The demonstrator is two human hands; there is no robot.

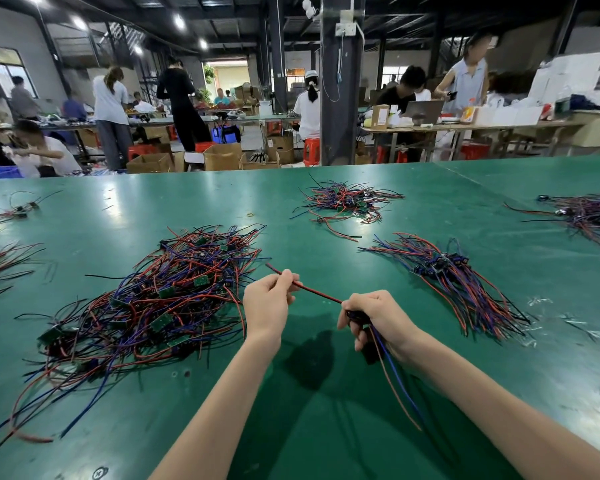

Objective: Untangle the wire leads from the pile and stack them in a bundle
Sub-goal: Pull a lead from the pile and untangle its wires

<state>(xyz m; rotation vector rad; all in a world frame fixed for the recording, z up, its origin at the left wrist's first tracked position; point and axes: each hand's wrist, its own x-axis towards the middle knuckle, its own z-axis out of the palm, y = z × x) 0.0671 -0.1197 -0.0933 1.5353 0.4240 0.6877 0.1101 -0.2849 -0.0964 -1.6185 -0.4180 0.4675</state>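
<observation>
A big tangled pile of red, blue and black wire leads with small green boards (153, 299) lies left of centre on the green table (309, 410). My left hand (267, 303) pinches the red-and-black strand of one wire lead (317, 294) stretched taut between both hands. My right hand (371, 317) grips the lead's dark connector end; its blue and red wires hang down under the wrist. A combed, aligned bundle of leads (454, 275) lies to the right of my hands.
A second loose heap (347, 202) sits further back in the middle, another (589, 216) at the far right edge, and small clusters at the far left. A rubber band (250, 214) lies near the middle. Beyond the table, people work at benches among cardboard boxes.
</observation>
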